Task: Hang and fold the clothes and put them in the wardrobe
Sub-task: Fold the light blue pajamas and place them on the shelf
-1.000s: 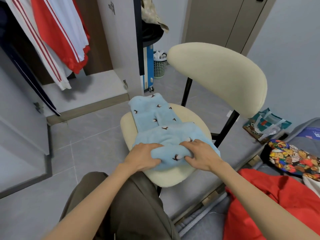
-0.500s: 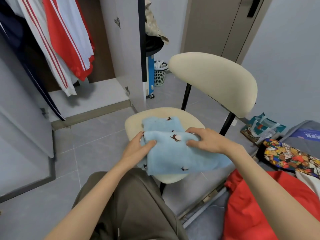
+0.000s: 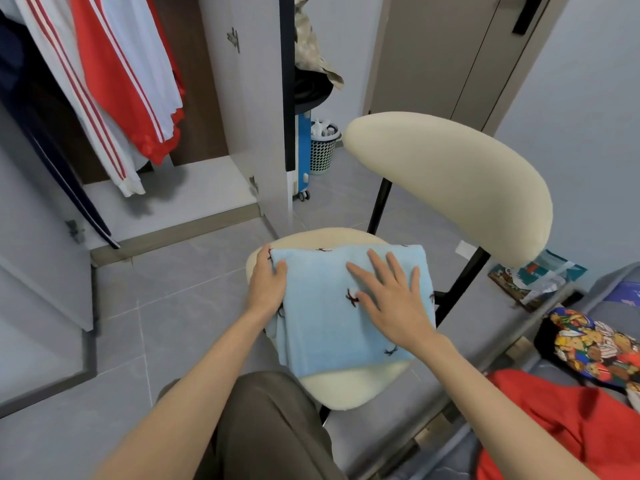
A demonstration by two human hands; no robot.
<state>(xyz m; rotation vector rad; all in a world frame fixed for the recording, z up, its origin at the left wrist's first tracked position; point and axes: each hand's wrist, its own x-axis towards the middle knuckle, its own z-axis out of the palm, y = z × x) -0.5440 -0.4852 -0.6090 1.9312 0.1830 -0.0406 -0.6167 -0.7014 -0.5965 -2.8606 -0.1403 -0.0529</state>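
- Folded blue garment point(image 3: 322, 327) lies on the chair seat point(image 3: 346, 389).
- My right hand point(image 3: 391, 299) rests flat on top, fingers spread.
- My left hand point(image 3: 268, 284) grips its left edge, thumb on top.
- Open wardrobe point(image 3: 173, 206) beyond, left.

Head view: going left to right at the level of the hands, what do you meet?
Grey wardrobe door → left hand → right hand, flat on the folded blue garment → black chair strut → colourful patterned cloth.
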